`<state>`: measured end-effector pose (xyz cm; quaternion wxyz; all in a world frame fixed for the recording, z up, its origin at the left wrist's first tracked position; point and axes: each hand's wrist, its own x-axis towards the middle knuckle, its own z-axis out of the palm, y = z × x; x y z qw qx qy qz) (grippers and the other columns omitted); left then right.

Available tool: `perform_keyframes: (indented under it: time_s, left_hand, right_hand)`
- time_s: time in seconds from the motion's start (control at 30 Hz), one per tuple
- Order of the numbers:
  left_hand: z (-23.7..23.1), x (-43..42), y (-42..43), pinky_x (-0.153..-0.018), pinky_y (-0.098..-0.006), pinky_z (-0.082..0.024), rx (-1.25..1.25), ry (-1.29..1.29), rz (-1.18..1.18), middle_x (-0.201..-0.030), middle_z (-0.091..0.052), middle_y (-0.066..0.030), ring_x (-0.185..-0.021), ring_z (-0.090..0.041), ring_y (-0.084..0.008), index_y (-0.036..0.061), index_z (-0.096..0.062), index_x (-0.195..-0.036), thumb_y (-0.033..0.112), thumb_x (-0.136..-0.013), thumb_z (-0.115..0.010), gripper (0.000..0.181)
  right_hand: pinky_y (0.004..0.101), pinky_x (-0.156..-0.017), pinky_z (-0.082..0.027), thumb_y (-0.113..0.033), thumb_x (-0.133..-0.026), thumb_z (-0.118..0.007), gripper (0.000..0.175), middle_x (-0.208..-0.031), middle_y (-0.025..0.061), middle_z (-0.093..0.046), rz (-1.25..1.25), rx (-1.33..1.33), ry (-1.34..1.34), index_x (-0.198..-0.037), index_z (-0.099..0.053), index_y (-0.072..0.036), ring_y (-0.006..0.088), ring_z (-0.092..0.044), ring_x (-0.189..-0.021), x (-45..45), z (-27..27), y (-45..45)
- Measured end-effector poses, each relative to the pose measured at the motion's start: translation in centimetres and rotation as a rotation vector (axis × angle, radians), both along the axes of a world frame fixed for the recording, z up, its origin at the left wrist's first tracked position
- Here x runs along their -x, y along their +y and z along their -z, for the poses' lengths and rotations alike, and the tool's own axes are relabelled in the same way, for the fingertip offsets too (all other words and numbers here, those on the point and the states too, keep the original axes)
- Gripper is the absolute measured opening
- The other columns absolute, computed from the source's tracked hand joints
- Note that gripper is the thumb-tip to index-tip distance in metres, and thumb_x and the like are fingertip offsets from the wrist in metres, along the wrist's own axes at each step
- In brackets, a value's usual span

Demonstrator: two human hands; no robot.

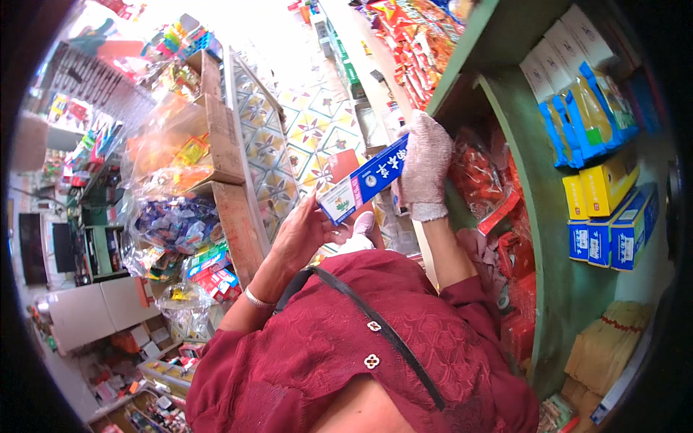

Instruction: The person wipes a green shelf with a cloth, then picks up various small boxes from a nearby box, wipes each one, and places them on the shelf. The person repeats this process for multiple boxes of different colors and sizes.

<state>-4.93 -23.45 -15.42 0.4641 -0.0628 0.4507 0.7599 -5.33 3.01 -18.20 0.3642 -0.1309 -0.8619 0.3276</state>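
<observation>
A long blue and white carton (364, 184), printed with writing and a green plant picture, is held slanting between my hands. My right hand (427, 165), in a pale pink knitted glove, grips its upper right end. My left hand (306, 230) is bare and touches the lower left end with its thumb and fingertips; part of the fingers is hidden behind the carton. To the right, similar blue boxes (627, 243) lie on a green shelf under yellow boxes (601, 187).
Blue and yellow packets (587, 122) and white boxes (568, 51) fill the green shelf (557, 216) at right. Red snack bags (414, 54) lie at the top. Cardboard boxes (224, 135) with plastic bags of goods (176, 222) stand at left, beside a patterned tile floor (319, 122).
</observation>
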Motion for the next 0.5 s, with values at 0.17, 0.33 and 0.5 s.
perform_keyframes:
  time_s: [0.17,0.33,0.5]
  left_hand:
    - [-0.8,-0.9,-0.1,-0.080,-0.0367,-0.060,0.016,0.361,0.018,-0.116,-0.067,-0.0211,-0.092,-0.071,-0.0270,-0.0001,-0.043,-0.145,0.029,-0.105,-0.053,0.050]
    - [-2.4,-1.9,2.0,-0.080,-0.0297,-0.059,0.142,0.761,-0.052,-0.117,-0.066,-0.0132,-0.095,-0.069,-0.0168,0.0003,-0.037,-0.151,-0.003,-0.085,-0.078,0.078]
    - [-3.3,-2.0,3.5,-0.078,-0.0275,-0.059,0.175,0.724,-0.083,-0.112,-0.069,-0.0105,-0.093,-0.069,-0.0125,-0.0003,-0.042,-0.147,-0.001,-0.083,-0.081,0.075]
  right_hand:
    - [0.0454,-0.088,-0.051,-0.017,-0.097,-0.046,0.030,-0.105,0.0206,-0.069,-0.033,0.182,-0.129,-0.109,-0.069,-0.003,0.0390,-0.065,-0.098,0.1,3.3,0.6]
    - [0.0435,-0.084,-0.053,-0.018,-0.098,-0.046,0.031,-0.099,0.0213,-0.069,-0.087,0.257,-0.221,-0.111,-0.067,0.001,0.0366,-0.068,-0.093,-0.3,5.8,0.6]
    - [0.0300,-0.062,-0.049,-0.020,-0.098,-0.052,0.021,-0.076,0.0019,-0.060,-0.273,1.105,-0.068,-0.096,-0.065,-0.004,0.0129,-0.059,-0.067,-0.7,5.9,-1.0]
